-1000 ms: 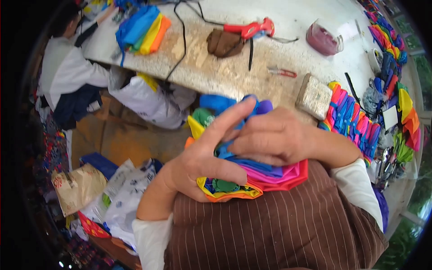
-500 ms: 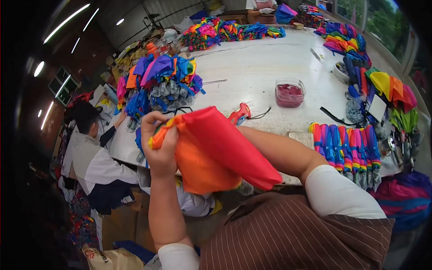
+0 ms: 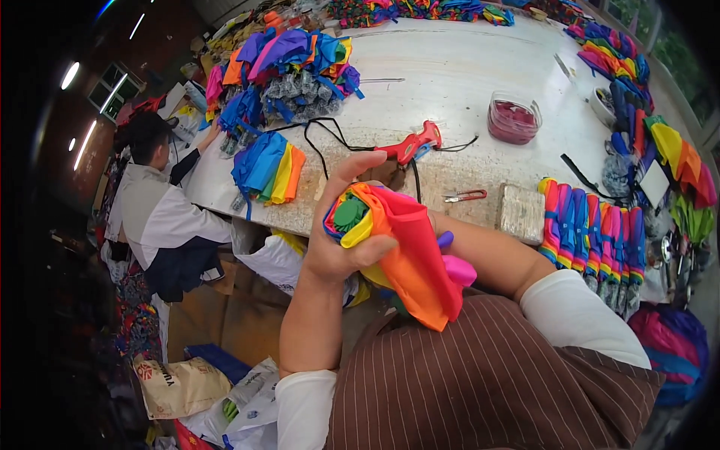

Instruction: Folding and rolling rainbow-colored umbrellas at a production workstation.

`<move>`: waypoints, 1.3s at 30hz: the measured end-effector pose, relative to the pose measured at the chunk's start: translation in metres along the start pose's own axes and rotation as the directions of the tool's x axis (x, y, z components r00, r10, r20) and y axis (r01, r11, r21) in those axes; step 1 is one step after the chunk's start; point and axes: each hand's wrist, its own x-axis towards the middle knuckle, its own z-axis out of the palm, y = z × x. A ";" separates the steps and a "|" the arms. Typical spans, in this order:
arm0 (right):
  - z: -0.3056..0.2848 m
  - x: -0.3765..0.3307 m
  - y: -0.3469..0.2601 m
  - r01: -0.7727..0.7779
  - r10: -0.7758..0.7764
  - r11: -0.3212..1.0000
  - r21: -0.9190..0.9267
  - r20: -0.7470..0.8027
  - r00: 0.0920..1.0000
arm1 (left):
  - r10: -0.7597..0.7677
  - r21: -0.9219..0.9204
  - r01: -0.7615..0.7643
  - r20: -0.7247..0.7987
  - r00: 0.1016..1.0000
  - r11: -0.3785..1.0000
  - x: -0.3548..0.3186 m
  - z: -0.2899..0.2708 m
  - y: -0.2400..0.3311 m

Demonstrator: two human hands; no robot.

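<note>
A folded rainbow umbrella (image 3: 416, 259) is tilted in front of my apron, its loose red, orange and pink cloth spreading to the lower right. Its round green end lies within the curl of my left hand (image 3: 330, 236). The thumb presses on the near side, while the index finger stretches up past the cloth. My right forearm (image 3: 487, 244) reaches in behind the umbrella, which hides the right hand and its fingers. Beyond lies a red-handled tool (image 3: 412, 144) with a black cord on the table. A small red-handled snipper (image 3: 466, 196) rests beside a taped block (image 3: 521, 214).
A blue-to-orange folded umbrella (image 3: 268, 166) lies at the table's left edge, near a heap of umbrellas (image 3: 300, 71). Strapped umbrellas (image 3: 592, 229) line the right side. A clear tub (image 3: 514, 118) stands farther back. At left, a co-worker (image 3: 161, 202) reaches onto the table (image 3: 442, 67).
The umbrella has turned so its green end faces up toward me, and my left hand has moved right and lower. The view has tipped downward, showing more of the near table.
</note>
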 end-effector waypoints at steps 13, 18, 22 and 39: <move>0.106 -0.014 -0.078 -0.154 0.154 0.754 -0.639 -0.056 0.986 | 0.080 0.143 -0.015 -0.460 0.884 0.990 -0.036 -0.008 -0.001; 0.142 -0.050 -0.077 -0.124 -0.509 -0.003 -0.992 -0.105 0.854 | 0.124 0.153 -0.017 -0.729 0.673 0.988 -0.058 -0.023 -0.009; 0.167 -0.040 -0.044 -0.262 -0.590 -0.198 -0.945 -0.099 0.801 | 0.073 0.091 -0.006 -0.749 0.659 0.996 -0.072 -0.019 -0.012; 0.132 -0.059 -0.037 -0.402 -0.401 -0.345 -0.848 -0.254 0.880 | 0.100 0.158 0.021 -0.718 0.689 0.987 -0.104 -0.037 0.002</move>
